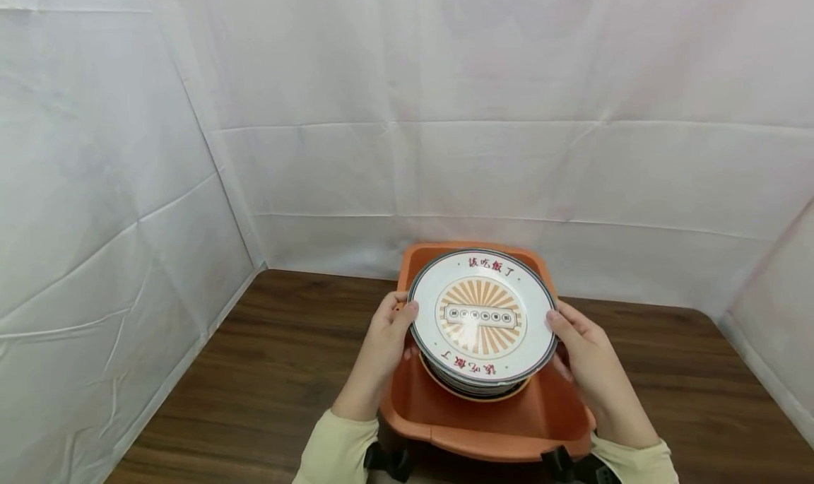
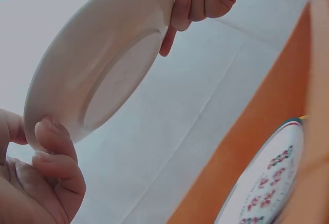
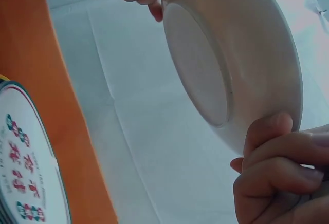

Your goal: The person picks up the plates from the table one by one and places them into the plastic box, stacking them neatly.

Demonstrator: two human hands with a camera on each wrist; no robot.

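Note:
Both hands hold a round white plate point(image 1: 422, 279) with a dark rim, red characters and an orange sunburst in its middle. My left hand point(image 1: 386, 339) pinches its left edge, thumb on top and fingers beneath. At the opposite edge, my right hand point(image 1: 591, 360) grips it the same way. The plate's plain white underside point(image 2: 103, 54) shows in both wrist views, raised well above the stack. Below it, a stack of plates point(image 1: 473, 388) sits inside an orange plastic tub point(image 1: 483, 449). The top plate of that stack point(image 3: 28, 157) carries red and green markings; the held plate mostly hides it in the head view.
The tub stands on a dark wooden table point(image 1: 267, 378), close to the back edge. White cloth walls point(image 1: 394, 116) rise behind and at both sides. Table surface extends left and right of the tub.

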